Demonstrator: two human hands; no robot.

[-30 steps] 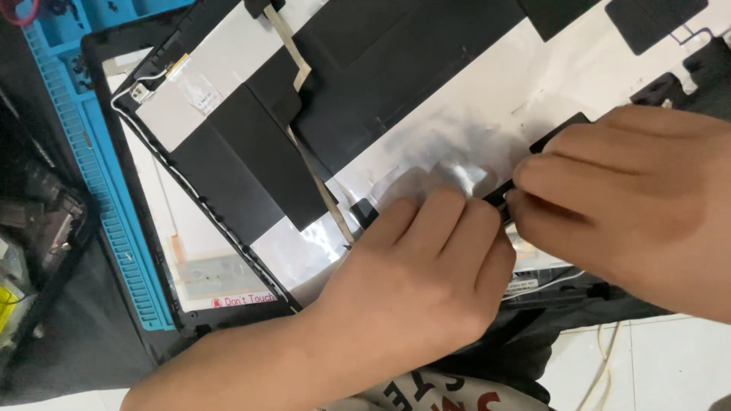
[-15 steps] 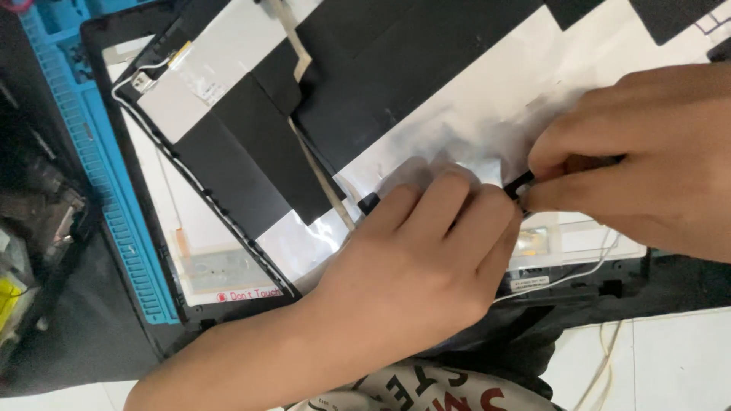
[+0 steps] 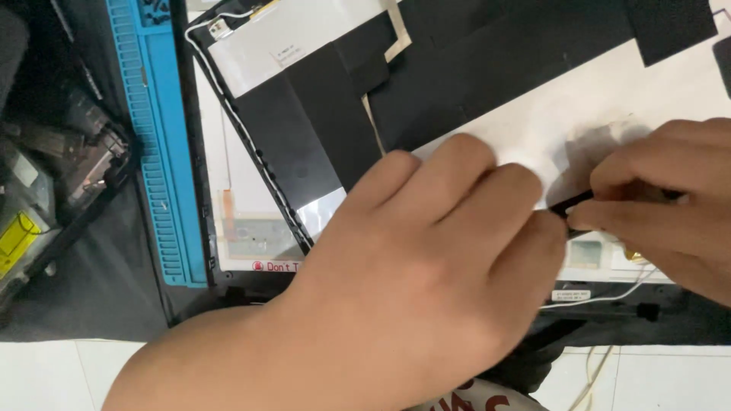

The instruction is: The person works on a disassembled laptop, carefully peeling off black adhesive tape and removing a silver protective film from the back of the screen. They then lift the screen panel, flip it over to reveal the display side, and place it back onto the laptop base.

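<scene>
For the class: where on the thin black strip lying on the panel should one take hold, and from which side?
Grip the black strip at its lifted free end, from the right, likely with a fingertip pinch: the right hand already pinches there, while the left hand covers the rest.

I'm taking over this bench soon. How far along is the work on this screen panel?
Already done: the panel lies back-side up, its black film sheets and white cable exposed. In hand: the left hand presses flat on the panel while the right hand pinches a thin black strip at its surface. Left: black film and cable remain attached along the frame.
</scene>
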